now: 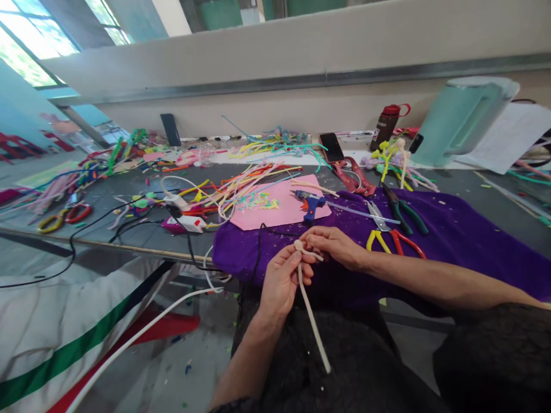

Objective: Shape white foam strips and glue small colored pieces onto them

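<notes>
A cream-white pipe cleaner (313, 321) with a small coiled knob at its top is pinched between the thumb and fingers of my left hand (282, 281). Its long straight end hangs down over my lap, while a short end sticks out to the right. My right hand (329, 245) is closed at the knob and short end, its fingertips partly hidden. Just beyond my hands, a blue hot glue gun (310, 205) with a long clear glue stick rests on a pink sheet (258, 217). Scissors (381, 229) with yellow and red handles lie near my right forearm.
A purple cloth (465, 229) covers the table's front. Green-handled pliers (404, 212), a phone (331, 147), a brown bottle (385, 126) and a teal pitcher (460, 123) stand or lie farther right. Leftward are loose pipe cleaners (253, 183), a power strip (185, 223), cables and more scissors (64, 217).
</notes>
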Action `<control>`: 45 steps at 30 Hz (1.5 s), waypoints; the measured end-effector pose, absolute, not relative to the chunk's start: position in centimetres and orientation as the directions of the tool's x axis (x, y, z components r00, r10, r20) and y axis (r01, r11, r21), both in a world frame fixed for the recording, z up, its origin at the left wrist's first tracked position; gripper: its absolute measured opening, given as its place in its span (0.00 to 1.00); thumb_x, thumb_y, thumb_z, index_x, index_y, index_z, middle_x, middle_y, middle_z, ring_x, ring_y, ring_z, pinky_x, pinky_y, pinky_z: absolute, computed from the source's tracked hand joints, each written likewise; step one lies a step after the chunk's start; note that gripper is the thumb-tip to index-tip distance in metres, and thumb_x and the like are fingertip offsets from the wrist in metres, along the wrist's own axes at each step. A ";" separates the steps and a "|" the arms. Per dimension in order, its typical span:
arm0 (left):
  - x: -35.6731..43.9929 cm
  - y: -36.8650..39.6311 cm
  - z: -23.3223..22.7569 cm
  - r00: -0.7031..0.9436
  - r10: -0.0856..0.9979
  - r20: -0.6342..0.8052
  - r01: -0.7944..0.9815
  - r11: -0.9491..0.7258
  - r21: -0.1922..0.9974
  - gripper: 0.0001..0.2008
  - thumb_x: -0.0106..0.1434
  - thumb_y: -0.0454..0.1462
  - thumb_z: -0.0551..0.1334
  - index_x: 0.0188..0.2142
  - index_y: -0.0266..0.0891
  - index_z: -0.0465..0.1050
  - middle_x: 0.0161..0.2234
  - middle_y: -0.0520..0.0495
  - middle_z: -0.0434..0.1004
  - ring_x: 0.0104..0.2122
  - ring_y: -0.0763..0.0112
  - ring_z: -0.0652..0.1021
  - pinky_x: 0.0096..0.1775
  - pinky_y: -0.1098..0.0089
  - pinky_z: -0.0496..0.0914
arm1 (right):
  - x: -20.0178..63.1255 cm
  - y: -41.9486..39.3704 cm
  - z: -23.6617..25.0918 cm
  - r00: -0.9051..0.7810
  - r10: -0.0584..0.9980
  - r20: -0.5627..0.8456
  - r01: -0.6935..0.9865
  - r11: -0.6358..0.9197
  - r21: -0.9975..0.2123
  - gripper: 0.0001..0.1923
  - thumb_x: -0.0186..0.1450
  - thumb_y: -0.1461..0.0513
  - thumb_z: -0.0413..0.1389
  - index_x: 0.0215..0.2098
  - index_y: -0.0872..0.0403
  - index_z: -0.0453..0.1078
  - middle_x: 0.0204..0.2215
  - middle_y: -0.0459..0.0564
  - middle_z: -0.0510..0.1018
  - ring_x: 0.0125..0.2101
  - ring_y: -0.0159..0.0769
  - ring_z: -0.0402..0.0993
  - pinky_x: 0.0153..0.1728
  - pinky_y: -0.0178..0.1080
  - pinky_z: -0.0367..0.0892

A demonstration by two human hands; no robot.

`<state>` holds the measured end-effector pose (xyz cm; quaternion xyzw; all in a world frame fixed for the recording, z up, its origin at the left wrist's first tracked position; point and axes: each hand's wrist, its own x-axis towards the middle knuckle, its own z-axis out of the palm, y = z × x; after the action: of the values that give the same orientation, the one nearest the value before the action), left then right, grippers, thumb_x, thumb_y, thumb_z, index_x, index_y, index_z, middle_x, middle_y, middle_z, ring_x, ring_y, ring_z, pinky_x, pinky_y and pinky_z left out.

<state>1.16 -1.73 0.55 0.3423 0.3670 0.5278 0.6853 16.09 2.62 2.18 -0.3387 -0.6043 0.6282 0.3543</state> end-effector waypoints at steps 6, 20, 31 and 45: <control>0.8 -1.8 0.5 0.097 0.991 -0.097 -0.438 0.130 0.890 0.23 0.54 0.40 0.63 0.48 0.39 0.62 0.23 0.53 0.73 0.18 0.75 0.74 0.18 0.76 0.68 | 16.0 2.4 1.6 -0.572 0.820 0.002 0.016 0.014 -1.000 0.16 0.58 0.51 0.55 0.32 0.57 0.65 0.22 0.43 0.68 0.21 0.26 0.65 0.21 0.30 0.57; -0.8 -1.0 -0.3 0.169 0.982 -0.080 -0.014 0.084 0.996 0.13 0.56 0.45 0.60 0.31 0.36 0.65 0.19 0.53 0.71 0.12 0.82 0.63 0.15 0.79 0.53 | 16.3 2.7 1.7 -0.585 0.811 0.026 0.074 0.084 -0.994 0.15 0.60 0.53 0.53 0.30 0.58 0.67 0.20 0.43 0.68 0.21 0.26 0.64 0.23 0.30 0.58; -2.2 -2.5 1.7 0.287 0.955 0.077 0.455 -0.207 0.866 0.09 0.56 0.41 0.60 0.27 0.36 0.73 0.23 0.52 0.71 0.26 0.75 0.68 0.29 0.75 0.61 | 16.7 1.3 3.2 -0.768 0.579 0.274 0.440 0.787 -0.432 0.17 0.64 0.51 0.48 0.35 0.55 0.71 0.29 0.48 0.76 0.32 0.33 0.70 0.36 0.37 0.57; -2.5 -4.9 2.6 0.550 0.817 -0.173 0.251 0.036 0.967 0.12 0.56 0.42 0.59 0.25 0.34 0.67 0.19 0.53 0.65 0.18 0.80 0.62 0.21 0.77 0.55 | 17.3 -0.9 5.6 -0.895 0.429 0.120 0.262 0.725 -0.637 0.11 0.64 0.61 0.49 0.27 0.58 0.67 0.18 0.41 0.68 0.19 0.22 0.61 0.21 0.27 0.52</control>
<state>-2.48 -4.93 2.58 0.6517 0.4098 0.2393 0.5916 17.28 -0.88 5.55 -0.1879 -0.9195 0.3196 0.1308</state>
